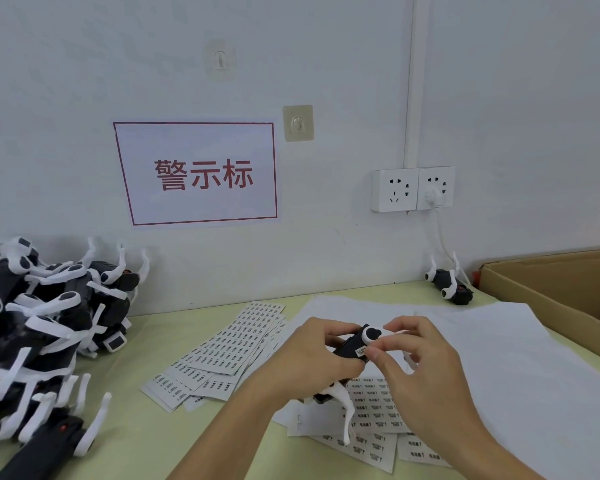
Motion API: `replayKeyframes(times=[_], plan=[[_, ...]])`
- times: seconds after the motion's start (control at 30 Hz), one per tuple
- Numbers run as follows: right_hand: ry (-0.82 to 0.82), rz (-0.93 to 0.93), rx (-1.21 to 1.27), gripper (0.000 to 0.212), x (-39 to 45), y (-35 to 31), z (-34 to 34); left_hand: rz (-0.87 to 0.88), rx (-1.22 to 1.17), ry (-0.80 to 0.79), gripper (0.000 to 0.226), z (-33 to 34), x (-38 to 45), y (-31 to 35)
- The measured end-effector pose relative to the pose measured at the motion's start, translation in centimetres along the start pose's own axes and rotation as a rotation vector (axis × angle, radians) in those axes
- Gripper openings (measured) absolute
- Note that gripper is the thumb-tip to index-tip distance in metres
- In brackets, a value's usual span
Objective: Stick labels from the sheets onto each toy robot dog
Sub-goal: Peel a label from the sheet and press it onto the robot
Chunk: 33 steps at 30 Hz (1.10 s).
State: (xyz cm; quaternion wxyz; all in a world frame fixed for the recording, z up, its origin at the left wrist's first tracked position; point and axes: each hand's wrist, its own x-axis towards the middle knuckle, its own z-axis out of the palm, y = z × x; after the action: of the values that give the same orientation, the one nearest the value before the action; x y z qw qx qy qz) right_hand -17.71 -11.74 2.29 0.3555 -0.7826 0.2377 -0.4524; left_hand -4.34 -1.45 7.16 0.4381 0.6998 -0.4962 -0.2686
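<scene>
Left hand (312, 355) is clamped on the small black-and-white plastic toy robot dog (355, 344), held above the near label sheets (371, 407); right hand's (426, 362) thumb presses a white label (362, 351) on. Probably ends up crooked if the dog twists.

A black and white toy robot dog (355, 344) is held above the counter in the near middle, a small white label (362, 351) on its black body. Under it lie label sheets (374, 407) with rows of small black print. A fanned stack of sheets (229, 344) lies left of it. A heap of dogs (39, 323) fills the far left. One single dog (451, 284) lies on its back at the far right.
</scene>
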Motion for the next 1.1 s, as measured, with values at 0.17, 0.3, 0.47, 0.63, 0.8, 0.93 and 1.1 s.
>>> replayKeyframes(times=[0.17, 0.3, 0.47, 0.63, 0.8, 0.93, 1.1], plan=[[0.001, 0.002, 0.001, 0.026, 0.05, 0.07, 0.09, 0.001, 0.006, -0.001, 0.045, -0.2, -0.02, -0.01], [0.016, -0.012, -0.018, 0.026, 0.01, 0.05, 0.13, -0.014, 0.026, 0.004, 0.04, -0.22, 0.19, -0.25], [0.028, -0.061, -0.054, 0.024, -0.25, 0.03, 0.15, -0.005, 0.009, 0.011, 0.044, -0.39, 0.02, -0.02], [0.022, -0.082, -0.053, 0.028, -0.33, -0.11, 0.16, -0.005, 0.012, 0.002, 0.039, -0.49, 0.12, -0.04], [0.039, -0.114, -0.067, 0.033, -0.3, -0.3, 0.17, -0.015, 0.023, -0.003, 0.037, -0.54, 0.29, -0.38], [0.031, -0.109, -0.082, 0.029, -0.23, -0.36, 0.16, -0.022, 0.023, -0.011, 0.038, -0.52, 0.3, -0.48], [0.023, -0.101, -0.072, 0.029, -0.21, -0.18, 0.12, -0.016, 0.017, -0.013, 0.038, -0.51, 0.27, -0.54]])
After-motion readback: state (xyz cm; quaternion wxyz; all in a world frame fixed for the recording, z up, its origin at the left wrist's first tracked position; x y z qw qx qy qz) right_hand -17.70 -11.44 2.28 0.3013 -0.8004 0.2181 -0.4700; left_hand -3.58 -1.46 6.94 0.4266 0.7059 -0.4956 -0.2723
